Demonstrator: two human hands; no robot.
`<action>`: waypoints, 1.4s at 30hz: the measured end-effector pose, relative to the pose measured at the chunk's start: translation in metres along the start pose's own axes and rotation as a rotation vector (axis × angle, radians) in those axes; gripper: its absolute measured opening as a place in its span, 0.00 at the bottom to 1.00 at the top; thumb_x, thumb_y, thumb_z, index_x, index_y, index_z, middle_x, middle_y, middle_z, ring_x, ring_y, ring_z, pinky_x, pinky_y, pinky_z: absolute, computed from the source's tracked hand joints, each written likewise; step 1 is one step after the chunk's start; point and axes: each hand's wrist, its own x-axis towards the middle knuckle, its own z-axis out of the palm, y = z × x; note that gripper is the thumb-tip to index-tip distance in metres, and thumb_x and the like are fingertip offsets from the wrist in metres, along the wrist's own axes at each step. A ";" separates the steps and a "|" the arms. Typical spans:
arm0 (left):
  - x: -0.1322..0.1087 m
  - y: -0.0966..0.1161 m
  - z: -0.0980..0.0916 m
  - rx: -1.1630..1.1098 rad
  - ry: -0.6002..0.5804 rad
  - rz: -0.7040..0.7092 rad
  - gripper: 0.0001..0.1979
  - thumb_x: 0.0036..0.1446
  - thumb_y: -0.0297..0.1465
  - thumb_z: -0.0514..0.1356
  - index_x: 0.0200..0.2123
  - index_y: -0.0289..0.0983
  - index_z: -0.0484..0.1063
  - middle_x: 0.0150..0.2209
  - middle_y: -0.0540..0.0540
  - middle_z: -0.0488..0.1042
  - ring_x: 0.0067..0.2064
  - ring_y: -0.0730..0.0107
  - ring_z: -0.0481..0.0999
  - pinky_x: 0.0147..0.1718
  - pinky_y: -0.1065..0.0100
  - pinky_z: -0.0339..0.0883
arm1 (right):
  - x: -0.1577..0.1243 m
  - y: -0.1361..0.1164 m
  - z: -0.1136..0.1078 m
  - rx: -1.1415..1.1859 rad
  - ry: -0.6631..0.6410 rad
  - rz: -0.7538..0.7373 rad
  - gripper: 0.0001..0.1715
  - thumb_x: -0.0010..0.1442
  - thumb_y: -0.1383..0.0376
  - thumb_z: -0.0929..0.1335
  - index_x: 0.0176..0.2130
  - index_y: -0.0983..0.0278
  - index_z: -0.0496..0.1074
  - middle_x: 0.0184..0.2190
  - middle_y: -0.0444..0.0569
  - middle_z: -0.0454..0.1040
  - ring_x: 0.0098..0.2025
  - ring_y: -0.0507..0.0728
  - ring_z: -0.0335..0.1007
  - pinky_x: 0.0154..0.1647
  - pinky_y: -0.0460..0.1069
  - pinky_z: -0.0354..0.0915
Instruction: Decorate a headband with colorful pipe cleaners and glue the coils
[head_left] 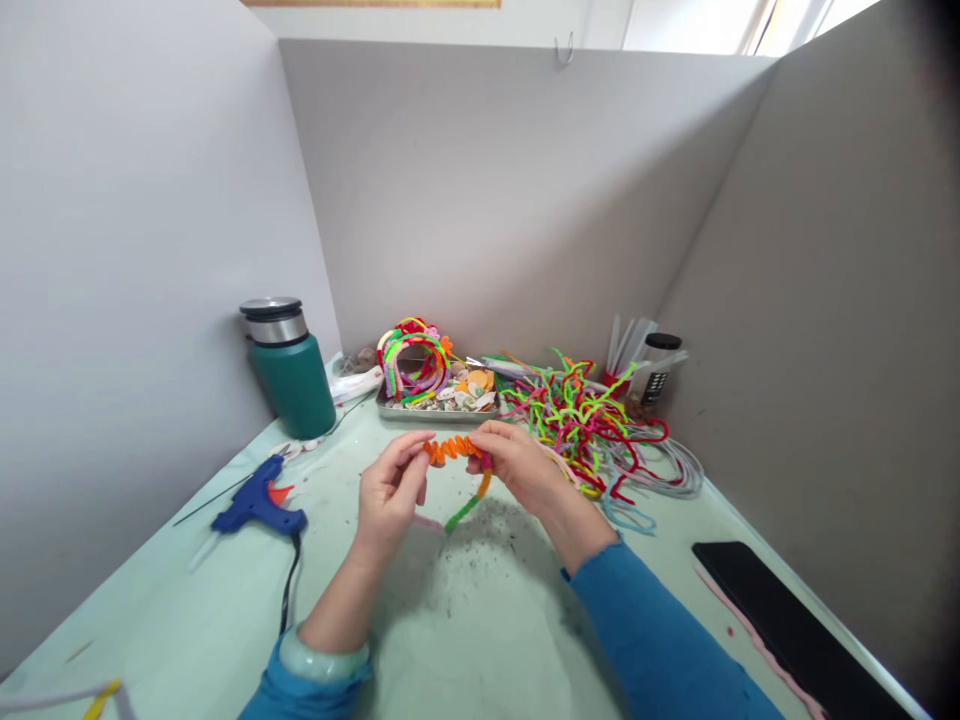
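An orange pipe cleaner (451,449), wound into a row of small loops, is stretched between my two hands above the table. My left hand (391,488) pinches its left end between thumb and fingers. At the other end, my right hand (513,462) grips it the same way. Below the right fingers hangs a multicoloured pipe cleaner strand (466,512) with orange, green and pale pink parts; it curves back toward the left hand. Whether it is joined to the orange coil is hidden by my fingers.
A blue glue gun (261,500) lies left, near a green bottle (289,375). Behind my hands, a metal tray (442,413) holds craft pieces and a ring of pipe cleaners (412,360). Tangled pipe cleaners (570,410) spread right; a black phone (795,620) lies front right. Grey panels enclose the table.
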 end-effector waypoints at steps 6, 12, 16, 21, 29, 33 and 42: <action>-0.001 0.001 0.000 0.071 0.003 -0.001 0.09 0.55 0.33 0.55 0.38 0.36 0.71 0.27 0.49 0.72 0.18 0.81 0.61 0.18 0.75 0.56 | 0.002 0.005 0.002 0.034 0.025 -0.041 0.13 0.47 0.60 0.71 0.24 0.66 0.65 0.20 0.42 0.68 0.22 0.49 0.65 0.28 0.46 0.62; -0.001 0.000 0.000 0.138 0.052 -0.014 0.08 0.51 0.32 0.59 0.35 0.36 0.68 0.27 0.50 0.71 0.23 0.78 0.64 0.22 0.75 0.58 | 0.001 0.006 0.003 0.036 -0.006 -0.072 0.16 0.45 0.58 0.72 0.25 0.67 0.66 0.22 0.43 0.70 0.23 0.48 0.65 0.29 0.46 0.64; 0.000 0.000 -0.002 0.132 0.055 0.015 0.07 0.51 0.32 0.59 0.33 0.36 0.66 0.28 0.51 0.69 0.26 0.77 0.66 0.24 0.75 0.58 | -0.001 0.005 0.002 0.058 -0.076 -0.036 0.18 0.45 0.57 0.73 0.25 0.67 0.65 0.22 0.42 0.68 0.24 0.48 0.66 0.33 0.48 0.65; 0.001 0.000 -0.002 0.135 0.069 0.001 0.07 0.51 0.33 0.59 0.30 0.36 0.65 0.27 0.50 0.69 0.28 0.75 0.68 0.26 0.74 0.59 | -0.001 0.006 0.001 -0.003 -0.096 -0.069 0.16 0.47 0.57 0.71 0.27 0.67 0.67 0.23 0.42 0.68 0.25 0.48 0.66 0.34 0.47 0.64; 0.003 0.003 -0.004 0.128 0.054 0.024 0.10 0.51 0.32 0.59 0.38 0.36 0.70 0.28 0.49 0.70 0.27 0.74 0.67 0.25 0.73 0.58 | -0.007 -0.004 0.006 -0.131 -0.081 -0.126 0.11 0.48 0.60 0.69 0.28 0.66 0.68 0.22 0.41 0.69 0.25 0.48 0.66 0.30 0.45 0.62; 0.004 0.007 -0.006 0.201 -0.056 0.105 0.13 0.54 0.31 0.56 0.41 0.38 0.74 0.31 0.47 0.72 0.30 0.72 0.68 0.29 0.71 0.60 | -0.008 -0.006 0.009 -0.135 -0.047 -0.136 0.09 0.49 0.61 0.68 0.27 0.65 0.66 0.21 0.40 0.68 0.24 0.48 0.65 0.29 0.45 0.61; 0.004 0.007 -0.005 0.258 -0.044 0.117 0.09 0.53 0.31 0.57 0.36 0.37 0.75 0.31 0.46 0.73 0.31 0.71 0.69 0.30 0.71 0.62 | -0.009 -0.006 0.011 -0.107 -0.073 -0.069 0.08 0.51 0.63 0.67 0.27 0.65 0.66 0.24 0.42 0.70 0.23 0.47 0.65 0.28 0.45 0.61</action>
